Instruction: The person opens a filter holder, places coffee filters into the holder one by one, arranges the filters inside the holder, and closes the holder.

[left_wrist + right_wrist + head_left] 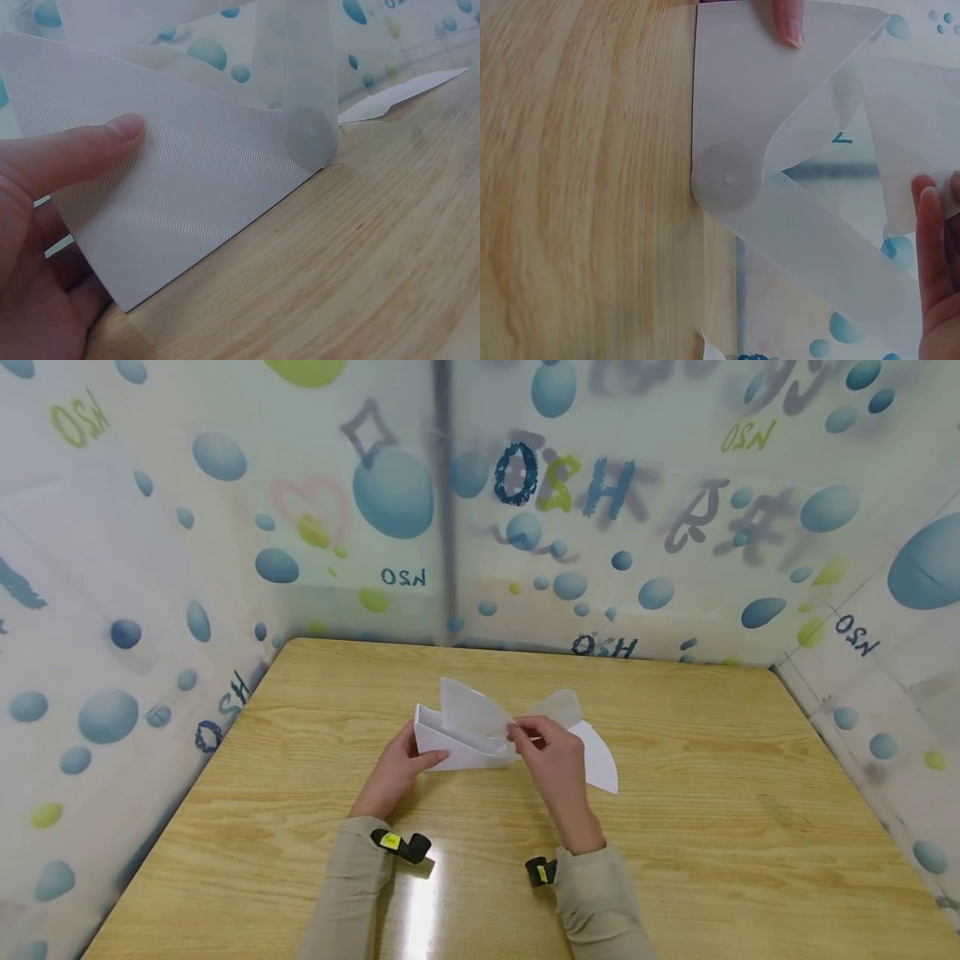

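Observation:
A white wedge-shaped holder (457, 752) with a finely ridged front panel (172, 165) stands on its lower edge on the table. My left hand (396, 770) grips its left end, thumb flat on the front, other fingers behind. A translucent strip (310, 67) with a round end overlaps the panel's narrow corner, where a small round joint (727, 178) shows. My right hand (551, 760) pinches a translucent sheet (472, 708) that rises above the holder. In the right wrist view the fingertips touch this sheet's lower corner (907, 214). Another translucent flap (561, 706) stands behind my right hand.
A white curved-edged piece of paper (598, 760) lies on the wooden table (712, 827) just right of my right hand. Curtains printed with blue and green dots (393, 493) hang behind the table and along both sides.

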A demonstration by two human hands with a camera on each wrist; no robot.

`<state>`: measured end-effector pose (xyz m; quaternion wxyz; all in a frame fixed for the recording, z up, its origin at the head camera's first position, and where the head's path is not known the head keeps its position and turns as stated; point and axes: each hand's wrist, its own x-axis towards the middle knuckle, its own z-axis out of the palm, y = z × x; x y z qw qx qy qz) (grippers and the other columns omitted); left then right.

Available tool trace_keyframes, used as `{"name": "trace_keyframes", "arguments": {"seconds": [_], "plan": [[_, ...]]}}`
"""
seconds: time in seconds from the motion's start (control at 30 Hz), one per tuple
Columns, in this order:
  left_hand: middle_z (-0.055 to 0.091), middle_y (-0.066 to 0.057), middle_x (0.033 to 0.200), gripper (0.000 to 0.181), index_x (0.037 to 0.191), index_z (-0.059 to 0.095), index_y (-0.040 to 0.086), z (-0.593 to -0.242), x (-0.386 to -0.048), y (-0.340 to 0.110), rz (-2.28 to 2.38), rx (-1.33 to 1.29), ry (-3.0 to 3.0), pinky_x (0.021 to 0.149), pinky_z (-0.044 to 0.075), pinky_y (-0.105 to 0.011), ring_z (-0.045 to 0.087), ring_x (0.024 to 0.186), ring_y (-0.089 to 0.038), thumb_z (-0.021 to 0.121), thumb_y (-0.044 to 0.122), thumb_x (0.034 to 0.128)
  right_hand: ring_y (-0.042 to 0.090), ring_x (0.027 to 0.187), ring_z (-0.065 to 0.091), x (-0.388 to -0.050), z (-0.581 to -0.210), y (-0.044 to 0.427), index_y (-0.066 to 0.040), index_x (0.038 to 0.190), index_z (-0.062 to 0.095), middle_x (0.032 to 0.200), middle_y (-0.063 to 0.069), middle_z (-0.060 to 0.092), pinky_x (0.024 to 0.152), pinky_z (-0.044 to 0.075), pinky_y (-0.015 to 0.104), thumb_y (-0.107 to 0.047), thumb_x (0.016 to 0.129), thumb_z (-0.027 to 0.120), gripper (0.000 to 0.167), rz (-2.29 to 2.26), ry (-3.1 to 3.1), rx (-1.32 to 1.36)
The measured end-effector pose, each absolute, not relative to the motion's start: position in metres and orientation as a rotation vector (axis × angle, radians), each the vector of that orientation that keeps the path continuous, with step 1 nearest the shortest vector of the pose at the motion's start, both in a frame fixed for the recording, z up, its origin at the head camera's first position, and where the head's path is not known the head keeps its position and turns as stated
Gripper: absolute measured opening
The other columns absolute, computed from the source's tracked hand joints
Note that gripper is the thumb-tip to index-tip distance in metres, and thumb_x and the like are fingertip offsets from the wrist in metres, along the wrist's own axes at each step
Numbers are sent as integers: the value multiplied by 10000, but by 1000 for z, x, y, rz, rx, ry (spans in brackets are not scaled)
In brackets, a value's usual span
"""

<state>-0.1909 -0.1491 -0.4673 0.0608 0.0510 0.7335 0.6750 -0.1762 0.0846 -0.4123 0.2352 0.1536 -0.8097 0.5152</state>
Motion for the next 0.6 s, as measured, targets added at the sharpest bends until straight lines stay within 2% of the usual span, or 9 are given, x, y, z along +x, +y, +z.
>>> {"name": "trace_keyframes", "arguments": {"seconds": [0.17,0.33,0.6], "plan": [[526,-83,1161,497,1228,454,142,-453,-184,-146,2046,172,2214,858,399,-361,498,1040,-217,688,166,789,11,607,576,-177,-414,82,-145,863,688,735,-93,647,532,472,202,-236,829,643,106,1353,-2225,451],[520,-83,1164,489,1234,446,139,-449,-182,-146,2027,183,2232,858,403,-349,497,1041,-211,675,157,801,22,614,582,-177,-416,81,-127,860,689,725,-74,650,534,472,200,-234,827,646,120,1332,-2221,460],[521,-49,1163,538,1230,455,212,-472,-192,-150,2045,188,2242,854,405,-352,501,1036,-204,709,278,759,29,630,588,-176,-418,78,-125,860,691,728,-64,653,545,476,206,-232,830,642,122,1335,-2255,453]]}}
